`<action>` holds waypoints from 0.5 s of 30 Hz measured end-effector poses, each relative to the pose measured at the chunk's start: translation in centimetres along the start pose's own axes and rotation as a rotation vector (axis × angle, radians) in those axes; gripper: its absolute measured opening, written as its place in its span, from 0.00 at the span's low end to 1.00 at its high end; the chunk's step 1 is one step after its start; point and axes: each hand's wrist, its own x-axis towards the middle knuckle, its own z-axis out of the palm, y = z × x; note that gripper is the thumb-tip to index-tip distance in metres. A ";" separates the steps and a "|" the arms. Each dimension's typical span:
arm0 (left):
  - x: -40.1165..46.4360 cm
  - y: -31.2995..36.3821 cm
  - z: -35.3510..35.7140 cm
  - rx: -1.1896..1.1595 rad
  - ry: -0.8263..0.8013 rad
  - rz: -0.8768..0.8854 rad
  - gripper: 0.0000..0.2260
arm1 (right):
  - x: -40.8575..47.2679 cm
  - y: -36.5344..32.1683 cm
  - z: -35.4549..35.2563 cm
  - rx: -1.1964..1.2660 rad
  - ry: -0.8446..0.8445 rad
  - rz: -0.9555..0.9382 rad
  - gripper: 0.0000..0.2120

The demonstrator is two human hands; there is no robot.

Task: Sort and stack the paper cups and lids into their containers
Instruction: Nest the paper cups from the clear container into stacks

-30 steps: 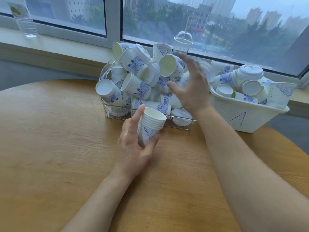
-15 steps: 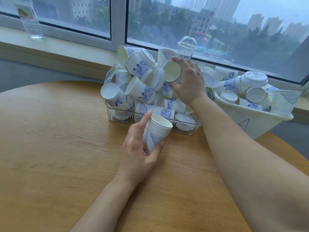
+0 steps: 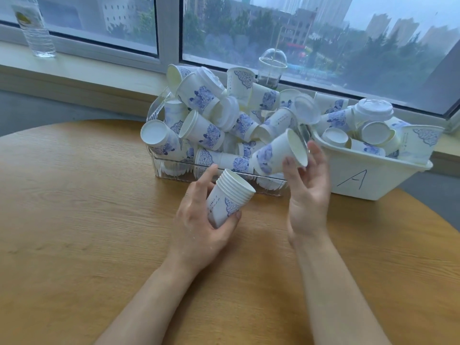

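1. Head view: the left hand (image 3: 199,220) grips a stack of nested paper cups (image 3: 227,200), thumb on the near side and fingers curled round the far side. The stack tilts with its open mouth up and to the right, held just above the round wooden desk (image 3: 87,220), a little in front of the clear bin.
2. The right hand (image 3: 308,195) holds a single paper cup (image 3: 276,154) by its rim, the fingertips (image 3: 290,161) pinching the mouth edge. The cup lies almost on its side, base pointing left toward the stack and mouth facing right, hovering in front of the clear bin's near wall.
3. The clear bin (image 3: 174,170) stands toward the far edge of the desk, heaped with loose blue-patterned cups and white lids lying at all angles.
4. Just beside it on the right, touching or nearly so, stands a white tub (image 3: 373,175) marked with a hand-drawn "A", at the far right edge of the desk; it holds more cups and lids.
5. Behind the clear bin, a dome-lidded clear cup (image 3: 271,68) stands by the window.
6. A water bottle (image 3: 34,28) stands on the sill at the far left.
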 end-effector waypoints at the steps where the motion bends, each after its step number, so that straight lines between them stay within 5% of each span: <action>1: 0.0 0.0 0.0 0.000 -0.007 -0.003 0.41 | -0.7 0.5 -0.3 0.094 0.019 0.078 0.31; 5: 0.1 -0.1 0.0 -0.006 -0.036 -0.037 0.40 | -1.7 2.0 -1.1 0.244 0.040 0.230 0.29; 15: -0.1 0.1 0.1 0.002 -0.040 0.028 0.40 | -2.3 1.9 -0.9 0.125 -0.150 0.272 0.29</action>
